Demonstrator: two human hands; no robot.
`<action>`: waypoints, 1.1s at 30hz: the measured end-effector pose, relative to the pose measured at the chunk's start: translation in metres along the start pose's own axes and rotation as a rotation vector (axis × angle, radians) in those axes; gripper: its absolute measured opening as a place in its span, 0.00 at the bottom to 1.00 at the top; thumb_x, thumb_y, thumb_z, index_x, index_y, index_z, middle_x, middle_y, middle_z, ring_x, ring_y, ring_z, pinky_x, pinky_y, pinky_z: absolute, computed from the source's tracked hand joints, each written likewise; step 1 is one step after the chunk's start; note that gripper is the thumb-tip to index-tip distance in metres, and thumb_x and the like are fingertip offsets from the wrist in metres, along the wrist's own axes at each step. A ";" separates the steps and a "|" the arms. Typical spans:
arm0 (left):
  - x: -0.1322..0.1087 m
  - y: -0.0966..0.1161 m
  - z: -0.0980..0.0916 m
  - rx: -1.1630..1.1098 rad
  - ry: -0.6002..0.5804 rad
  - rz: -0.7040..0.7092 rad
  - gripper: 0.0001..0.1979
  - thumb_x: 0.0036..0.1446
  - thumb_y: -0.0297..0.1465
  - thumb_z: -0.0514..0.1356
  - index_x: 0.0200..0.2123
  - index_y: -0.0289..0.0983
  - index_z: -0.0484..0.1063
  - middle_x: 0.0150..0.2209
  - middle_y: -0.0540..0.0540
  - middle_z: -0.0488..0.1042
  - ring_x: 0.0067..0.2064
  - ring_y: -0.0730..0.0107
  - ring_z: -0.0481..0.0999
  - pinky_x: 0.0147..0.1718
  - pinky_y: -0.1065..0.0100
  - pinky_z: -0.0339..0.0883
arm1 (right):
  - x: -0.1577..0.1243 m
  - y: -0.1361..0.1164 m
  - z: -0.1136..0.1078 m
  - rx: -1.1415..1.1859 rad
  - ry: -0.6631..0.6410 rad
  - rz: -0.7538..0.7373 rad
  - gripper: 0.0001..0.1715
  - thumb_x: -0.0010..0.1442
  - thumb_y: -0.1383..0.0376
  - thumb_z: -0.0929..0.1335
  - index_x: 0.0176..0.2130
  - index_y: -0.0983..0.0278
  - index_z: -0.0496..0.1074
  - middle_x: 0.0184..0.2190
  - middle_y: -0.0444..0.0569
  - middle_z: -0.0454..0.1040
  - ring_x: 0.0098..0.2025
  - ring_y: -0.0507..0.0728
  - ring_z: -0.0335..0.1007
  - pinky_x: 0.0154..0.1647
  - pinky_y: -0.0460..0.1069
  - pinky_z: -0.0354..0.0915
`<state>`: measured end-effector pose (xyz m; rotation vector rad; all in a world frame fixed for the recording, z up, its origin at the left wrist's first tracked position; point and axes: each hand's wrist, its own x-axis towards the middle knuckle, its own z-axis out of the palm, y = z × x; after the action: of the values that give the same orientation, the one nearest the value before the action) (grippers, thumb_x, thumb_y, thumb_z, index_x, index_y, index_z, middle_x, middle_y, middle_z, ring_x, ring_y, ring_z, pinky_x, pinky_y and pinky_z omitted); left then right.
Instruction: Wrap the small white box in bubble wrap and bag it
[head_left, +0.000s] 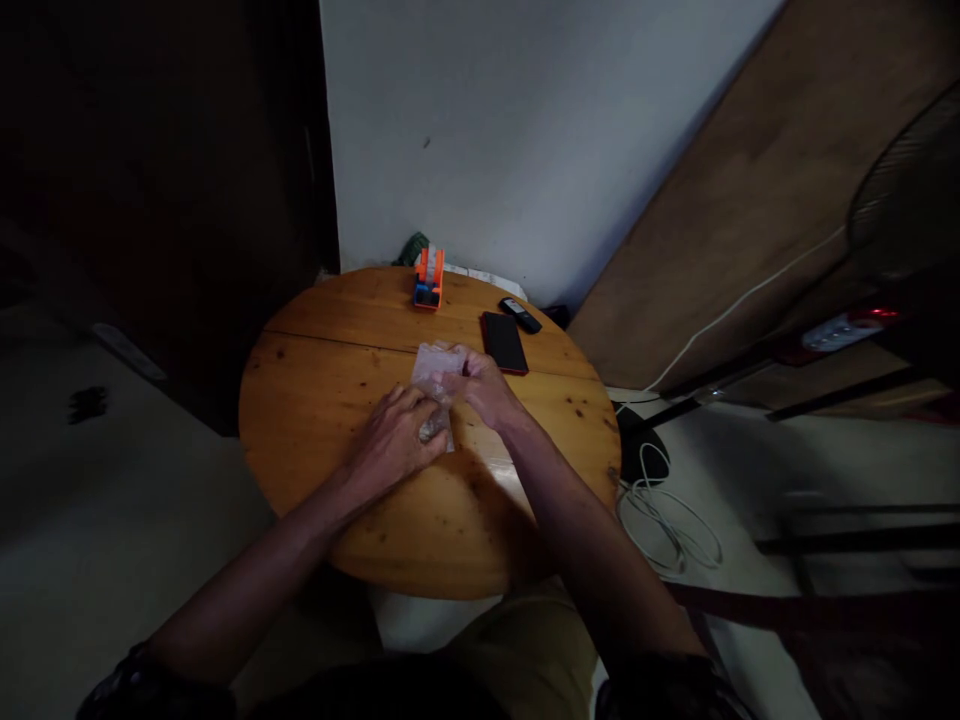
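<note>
A small clear plastic bag [432, 366] lies on the round wooden table [322, 400]. My left hand [394, 445] rests on the bag's near end, fingers curled onto it. My right hand [484, 385] pinches the bag's far right edge with closed fingers. What is inside the bag is too dim to make out.
An orange and blue tape dispenser [429, 278] stands at the table's far edge. A dark phone [504, 342] and a small black remote [520, 315] lie to the right of my hands. White cables [667, 520] coil on the floor at right. A fan [911, 200] stands far right.
</note>
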<state>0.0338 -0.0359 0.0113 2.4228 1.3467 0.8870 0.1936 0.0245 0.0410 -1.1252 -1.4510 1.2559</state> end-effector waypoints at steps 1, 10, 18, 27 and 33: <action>0.000 0.000 -0.001 -0.002 -0.005 -0.004 0.11 0.58 0.30 0.61 0.43 0.38 0.79 0.48 0.41 0.76 0.52 0.55 0.72 0.54 0.57 0.68 | -0.004 -0.001 0.000 -0.016 -0.020 -0.010 0.20 0.43 0.55 0.76 0.29 0.61 0.65 0.26 0.38 0.68 0.30 0.50 0.63 0.33 0.45 0.62; -0.007 0.011 -0.010 0.165 0.013 -0.132 0.12 0.59 0.36 0.63 0.43 0.36 0.76 0.48 0.39 0.71 0.51 0.52 0.71 0.54 0.55 0.66 | -0.023 0.004 0.000 -0.146 -0.053 -0.139 0.11 0.49 0.60 0.72 0.32 0.61 0.69 0.27 0.39 0.68 0.29 0.51 0.61 0.35 0.46 0.60; -0.012 0.009 -0.004 0.121 0.158 -0.322 0.22 0.52 0.38 0.69 0.47 0.37 0.69 0.46 0.42 0.71 0.52 0.54 0.72 0.51 0.56 0.67 | -0.040 -0.004 0.001 -0.330 -0.059 -0.153 0.07 0.51 0.62 0.70 0.29 0.61 0.69 0.25 0.39 0.68 0.29 0.51 0.61 0.33 0.46 0.59; -0.009 -0.011 0.004 -0.088 0.051 -0.102 0.20 0.53 0.27 0.64 0.51 0.38 0.72 0.57 0.39 0.71 0.59 0.55 0.70 0.58 0.55 0.65 | -0.073 0.011 0.001 -0.429 -0.088 -0.241 0.08 0.55 0.67 0.67 0.37 0.60 0.75 0.41 0.48 0.79 0.45 0.58 0.74 0.48 0.51 0.68; -0.017 -0.024 -0.019 -0.217 -0.140 0.086 0.29 0.51 0.27 0.65 0.58 0.39 0.70 0.61 0.39 0.70 0.64 0.54 0.67 0.63 0.53 0.62 | -0.085 0.028 -0.001 -0.453 -0.134 -0.437 0.14 0.59 0.68 0.67 0.45 0.59 0.74 0.52 0.52 0.77 0.58 0.59 0.72 0.62 0.57 0.65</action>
<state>-0.0008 -0.0383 0.0083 2.3406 1.0470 0.8205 0.2138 -0.0558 0.0081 -0.9402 -2.0191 0.7246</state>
